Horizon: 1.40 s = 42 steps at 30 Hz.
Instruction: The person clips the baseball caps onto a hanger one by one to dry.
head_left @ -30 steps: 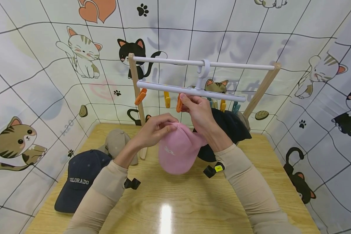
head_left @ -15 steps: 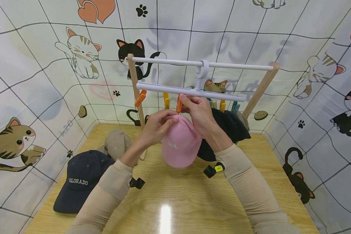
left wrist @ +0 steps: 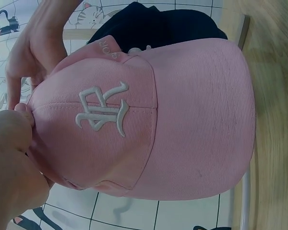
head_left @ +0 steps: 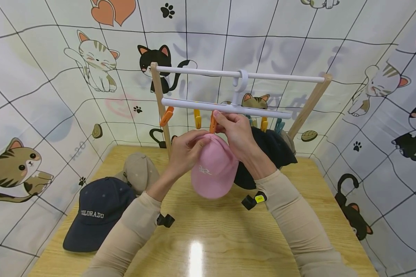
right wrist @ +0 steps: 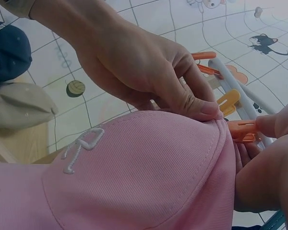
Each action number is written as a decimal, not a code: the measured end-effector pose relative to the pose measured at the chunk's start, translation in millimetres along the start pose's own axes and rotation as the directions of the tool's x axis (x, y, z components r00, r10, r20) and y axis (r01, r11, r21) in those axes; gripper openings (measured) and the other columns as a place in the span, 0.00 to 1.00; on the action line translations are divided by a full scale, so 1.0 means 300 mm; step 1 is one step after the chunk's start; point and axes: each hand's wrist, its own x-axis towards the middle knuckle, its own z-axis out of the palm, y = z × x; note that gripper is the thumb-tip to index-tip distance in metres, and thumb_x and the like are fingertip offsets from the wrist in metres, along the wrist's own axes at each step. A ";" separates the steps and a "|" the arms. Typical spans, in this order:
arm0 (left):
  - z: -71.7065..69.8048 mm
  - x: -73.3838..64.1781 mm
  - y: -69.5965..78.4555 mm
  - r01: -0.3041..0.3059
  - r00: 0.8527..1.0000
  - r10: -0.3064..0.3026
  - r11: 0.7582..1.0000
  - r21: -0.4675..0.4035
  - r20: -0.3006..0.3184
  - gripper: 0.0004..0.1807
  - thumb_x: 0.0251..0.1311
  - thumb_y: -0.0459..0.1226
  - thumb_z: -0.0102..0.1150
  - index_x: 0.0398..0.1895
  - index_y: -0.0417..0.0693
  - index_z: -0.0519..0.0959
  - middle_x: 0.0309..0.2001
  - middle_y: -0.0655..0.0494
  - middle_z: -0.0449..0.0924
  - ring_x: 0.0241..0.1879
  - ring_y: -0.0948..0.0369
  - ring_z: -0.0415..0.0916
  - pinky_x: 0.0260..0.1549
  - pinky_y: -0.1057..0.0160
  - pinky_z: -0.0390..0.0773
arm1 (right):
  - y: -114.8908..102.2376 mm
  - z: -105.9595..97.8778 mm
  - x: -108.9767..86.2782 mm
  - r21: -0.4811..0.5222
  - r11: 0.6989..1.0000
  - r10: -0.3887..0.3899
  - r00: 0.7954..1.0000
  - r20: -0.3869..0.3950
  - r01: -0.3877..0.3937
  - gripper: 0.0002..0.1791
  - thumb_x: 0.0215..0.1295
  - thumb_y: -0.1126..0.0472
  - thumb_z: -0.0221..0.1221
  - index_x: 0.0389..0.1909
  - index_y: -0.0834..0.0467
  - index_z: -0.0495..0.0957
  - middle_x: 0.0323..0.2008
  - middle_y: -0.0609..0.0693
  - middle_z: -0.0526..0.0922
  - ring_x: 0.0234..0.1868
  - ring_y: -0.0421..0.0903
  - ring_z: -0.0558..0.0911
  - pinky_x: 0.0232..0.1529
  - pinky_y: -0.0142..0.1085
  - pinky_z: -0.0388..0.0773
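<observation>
I hold the pink cap (head_left: 215, 171) beneath the white hanger (head_left: 194, 103), left hand (head_left: 186, 152) pinching its top, right hand (head_left: 240, 134) pinching an orange clip (head_left: 213, 123) there. My right wrist partly hides a black hat (head_left: 277, 148); a navy cap (head_left: 105, 206) and beige cap (head_left: 140, 173) sit left.

The left grip (head_left: 187, 151) pinches the pink cap (head_left: 214, 177) by its top; the right grip (head_left: 239, 134) pinches an orange clip (head_left: 213, 124) there, under the hanger (head_left: 194, 103). A black hat (head_left: 274, 148) hangs beyond the right grip. A navy cap (head_left: 100, 200) and a beige cap (head_left: 140, 171) lie on the desk (head_left: 235, 238).
</observation>
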 end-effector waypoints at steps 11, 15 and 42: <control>0.025 -0.012 0.009 0.018 0.997 -0.013 0.998 0.065 -0.072 0.13 0.73 0.34 0.75 0.57 0.38 0.92 0.52 0.40 0.96 0.50 0.47 0.96 0.49 0.50 0.95 | -0.005 -0.003 -0.003 -0.013 1.000 -0.014 1.000 0.018 0.014 0.12 0.86 0.58 0.64 0.52 0.63 0.89 0.37 0.45 0.87 0.35 0.42 0.85 0.46 0.31 0.87; 0.039 -0.019 0.011 0.037 0.994 -0.028 0.996 0.081 -0.109 0.14 0.74 0.36 0.75 0.57 0.39 0.93 0.52 0.41 0.96 0.50 0.48 0.96 0.49 0.55 0.94 | -0.003 -0.005 -0.002 -0.016 1.000 -0.011 1.000 0.018 0.011 0.13 0.86 0.58 0.64 0.52 0.64 0.89 0.37 0.45 0.87 0.36 0.42 0.86 0.46 0.31 0.88; 0.084 -0.013 0.030 -0.035 0.964 0.037 0.999 0.010 -0.264 0.13 0.69 0.33 0.78 0.54 0.36 0.93 0.49 0.38 0.96 0.45 0.45 0.97 0.48 0.70 0.91 | -0.005 -0.017 -0.006 -0.077 0.997 -0.006 1.000 -0.011 0.005 0.16 0.83 0.54 0.67 0.54 0.64 0.91 0.41 0.47 0.87 0.38 0.43 0.88 0.52 0.31 0.89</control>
